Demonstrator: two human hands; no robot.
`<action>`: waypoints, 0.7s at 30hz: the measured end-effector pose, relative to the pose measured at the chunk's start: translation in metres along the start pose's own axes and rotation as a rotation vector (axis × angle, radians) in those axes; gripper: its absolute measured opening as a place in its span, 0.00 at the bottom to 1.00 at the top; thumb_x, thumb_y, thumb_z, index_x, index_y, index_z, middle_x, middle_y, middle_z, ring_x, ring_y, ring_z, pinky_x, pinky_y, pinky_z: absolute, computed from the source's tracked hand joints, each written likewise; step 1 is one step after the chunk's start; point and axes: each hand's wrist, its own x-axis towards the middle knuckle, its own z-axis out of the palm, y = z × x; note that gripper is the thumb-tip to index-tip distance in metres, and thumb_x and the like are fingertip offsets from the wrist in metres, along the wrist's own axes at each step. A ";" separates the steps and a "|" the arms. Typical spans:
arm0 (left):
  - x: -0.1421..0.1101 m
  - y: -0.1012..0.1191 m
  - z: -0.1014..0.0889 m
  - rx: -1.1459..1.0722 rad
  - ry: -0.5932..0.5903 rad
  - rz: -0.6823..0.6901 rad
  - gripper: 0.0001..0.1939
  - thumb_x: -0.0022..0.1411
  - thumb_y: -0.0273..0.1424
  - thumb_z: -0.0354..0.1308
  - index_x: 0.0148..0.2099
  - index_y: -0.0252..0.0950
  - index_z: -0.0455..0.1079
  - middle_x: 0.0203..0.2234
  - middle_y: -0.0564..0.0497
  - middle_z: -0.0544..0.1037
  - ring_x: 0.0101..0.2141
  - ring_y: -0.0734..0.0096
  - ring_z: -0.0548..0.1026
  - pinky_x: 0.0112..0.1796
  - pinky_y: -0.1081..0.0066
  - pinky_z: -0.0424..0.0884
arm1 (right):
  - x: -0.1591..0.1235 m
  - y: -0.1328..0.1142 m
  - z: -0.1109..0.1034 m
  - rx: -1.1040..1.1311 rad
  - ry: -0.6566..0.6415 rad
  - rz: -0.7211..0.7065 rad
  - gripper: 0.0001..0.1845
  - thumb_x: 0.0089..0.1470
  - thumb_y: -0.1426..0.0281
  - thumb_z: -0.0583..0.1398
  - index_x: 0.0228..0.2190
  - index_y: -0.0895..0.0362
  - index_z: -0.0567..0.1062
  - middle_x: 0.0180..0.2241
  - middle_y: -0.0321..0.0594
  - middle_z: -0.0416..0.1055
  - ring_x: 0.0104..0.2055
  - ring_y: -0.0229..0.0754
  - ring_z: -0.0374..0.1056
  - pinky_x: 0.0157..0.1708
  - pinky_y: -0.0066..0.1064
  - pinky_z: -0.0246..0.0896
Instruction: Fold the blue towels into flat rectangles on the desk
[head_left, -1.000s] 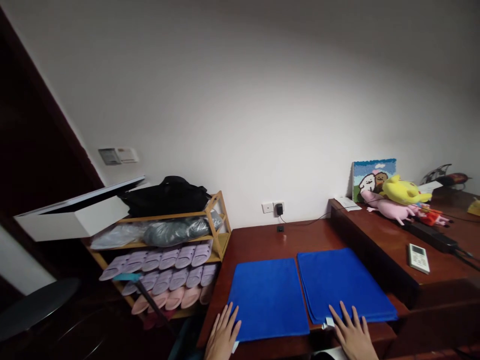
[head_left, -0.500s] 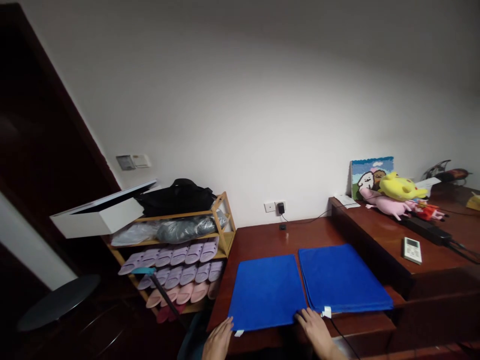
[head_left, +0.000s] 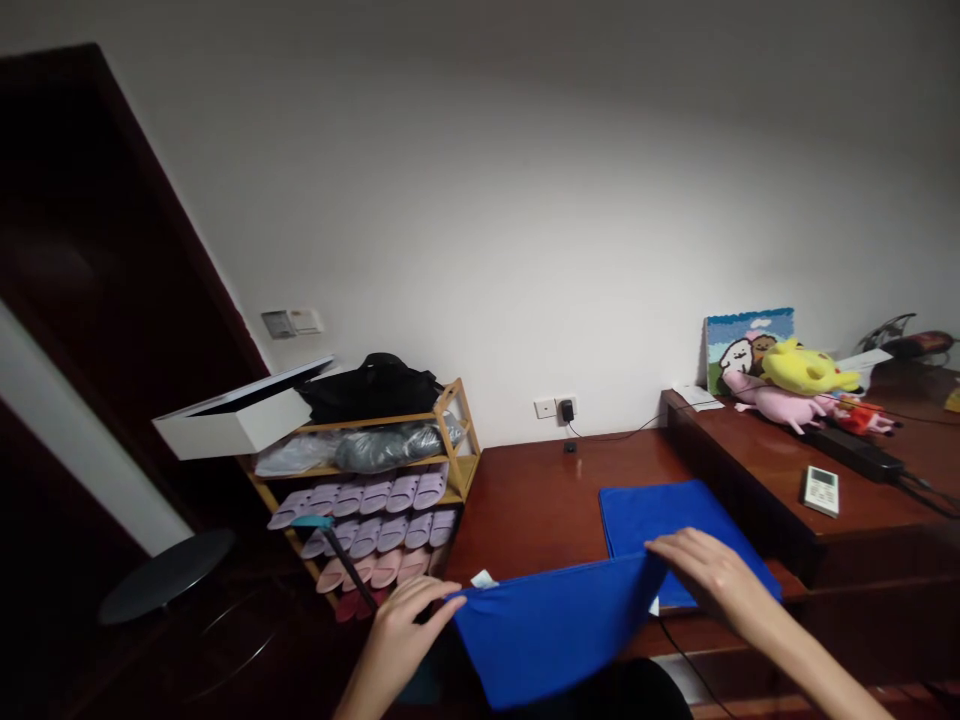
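My left hand (head_left: 405,612) pinches the left corner of a blue cloth (head_left: 547,630), next to its small white tag. My right hand (head_left: 705,570) grips the same cloth's right corner. The cloth is lifted off the dark red wooden table (head_left: 536,490) and hangs down over the near edge, stretched between both hands. A second blue cloth (head_left: 667,515) lies flat on the table just behind my right hand.
A wooden shoe rack (head_left: 382,480) with several slippers, a black bag and a white box (head_left: 240,415) stands to the left. A raised desk (head_left: 772,470) on the right bears plush toys (head_left: 802,385), a picture, a remote (head_left: 819,490) and cables. A round stool (head_left: 161,575) stands at the lower left.
Both hands took the near corners of the left blue cloth and lifted it off the table; it now hangs stretched between them. The view shifted slightly left.
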 end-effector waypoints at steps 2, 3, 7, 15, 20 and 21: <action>0.013 0.024 -0.009 -0.100 -0.117 -0.019 0.15 0.64 0.49 0.61 0.39 0.47 0.83 0.35 0.52 0.85 0.38 0.61 0.81 0.45 0.61 0.78 | -0.013 0.005 -0.026 -0.001 -0.010 0.055 0.28 0.67 0.74 0.49 0.64 0.45 0.66 0.53 0.41 0.76 0.52 0.45 0.73 0.55 0.41 0.67; 0.018 0.035 -0.009 -0.147 -0.179 -0.022 0.15 0.64 0.49 0.62 0.38 0.46 0.83 0.35 0.52 0.85 0.37 0.61 0.81 0.44 0.63 0.78 | -0.021 0.009 -0.034 -0.004 -0.024 0.085 0.30 0.66 0.74 0.49 0.65 0.44 0.65 0.53 0.42 0.76 0.52 0.46 0.73 0.55 0.41 0.67; 0.043 0.067 0.017 -0.278 -0.350 -0.015 0.14 0.64 0.45 0.63 0.38 0.42 0.83 0.34 0.52 0.86 0.36 0.64 0.82 0.40 0.69 0.76 | -0.049 0.038 -0.041 -0.061 -0.078 0.132 0.30 0.61 0.75 0.53 0.62 0.46 0.69 0.51 0.45 0.76 0.50 0.50 0.72 0.52 0.45 0.67; 0.155 0.115 0.094 -0.341 -0.339 0.138 0.17 0.67 0.44 0.60 0.38 0.36 0.81 0.33 0.50 0.85 0.33 0.66 0.80 0.37 0.71 0.72 | -0.008 0.135 -0.083 -0.245 -0.004 0.216 0.19 0.63 0.75 0.53 0.48 0.54 0.80 0.43 0.42 0.79 0.42 0.44 0.74 0.41 0.33 0.66; 0.236 0.151 0.127 -0.230 0.043 0.151 0.16 0.70 0.42 0.58 0.41 0.36 0.79 0.33 0.49 0.82 0.32 0.67 0.77 0.38 0.69 0.71 | 0.047 0.185 -0.134 -0.318 0.190 0.309 0.19 0.64 0.76 0.53 0.50 0.59 0.78 0.47 0.46 0.78 0.42 0.43 0.74 0.42 0.32 0.67; 0.244 0.157 0.134 -0.221 0.097 0.156 0.16 0.71 0.42 0.57 0.42 0.36 0.78 0.34 0.48 0.82 0.32 0.67 0.76 0.39 0.68 0.72 | 0.053 0.193 -0.139 -0.294 0.230 0.311 0.18 0.64 0.75 0.53 0.49 0.60 0.78 0.47 0.47 0.78 0.43 0.44 0.74 0.43 0.33 0.67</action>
